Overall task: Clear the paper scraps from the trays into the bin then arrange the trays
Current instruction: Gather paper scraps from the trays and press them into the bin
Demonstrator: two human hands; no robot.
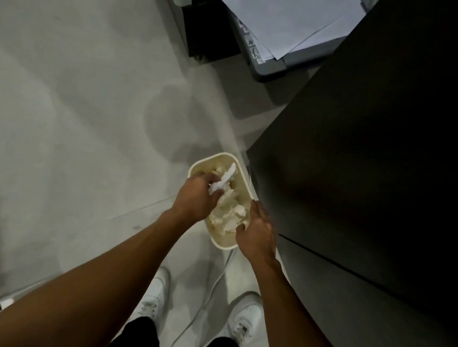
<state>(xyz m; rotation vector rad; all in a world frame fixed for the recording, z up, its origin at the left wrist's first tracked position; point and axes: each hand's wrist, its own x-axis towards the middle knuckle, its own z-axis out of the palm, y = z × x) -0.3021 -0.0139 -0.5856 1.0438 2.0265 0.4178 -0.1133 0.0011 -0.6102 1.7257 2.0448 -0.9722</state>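
Pale grey floor (60, 99), dark cabinet (365, 159) at 3 o'clock. Cream bin (213, 156) at centre, paper scraps (229, 215) piled inside. Left hand (195, 198) over it, fingers pinching a white scrap (218, 187); right hand (257, 227) at the 4 o'clock rim, grip unclear. Best released low inside the rim.

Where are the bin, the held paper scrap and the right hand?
bin (242, 186), head view, bare inner wall.
paper scrap (228, 175), head view, upper white end.
right hand (257, 227), head view, back of hand.
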